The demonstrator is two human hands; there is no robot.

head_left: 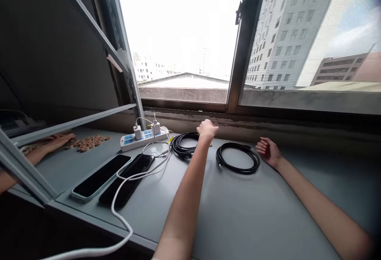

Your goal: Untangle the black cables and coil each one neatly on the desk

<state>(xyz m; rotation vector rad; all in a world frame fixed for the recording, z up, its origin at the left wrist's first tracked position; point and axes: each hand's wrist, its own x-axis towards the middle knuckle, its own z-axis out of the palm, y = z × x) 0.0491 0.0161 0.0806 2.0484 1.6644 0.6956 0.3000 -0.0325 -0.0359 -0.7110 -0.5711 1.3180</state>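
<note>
My left hand (207,128) is raised near the wall below the window, past the back of the table. Its fingers are closed, and what they hold, if anything, is hidden. Below and left of it lies a coil of black cable (179,147), partly covered by my forearm. A second, smaller coil of black cable (237,170) rests flat on the table, between my two arms. Just right of that coil is my right hand (269,153), resting on its side with loosely curled fingers. No object shows in it, and a small gap parts it from the coil.
A white power strip (127,145) with two chargers stands at the back left. White cords (122,186) run across two phones (101,176) and off the front edge. A metal shelf frame (74,123) rises left. Beyond it, another person's hand (64,139) touches small brown pieces (89,143).
</note>
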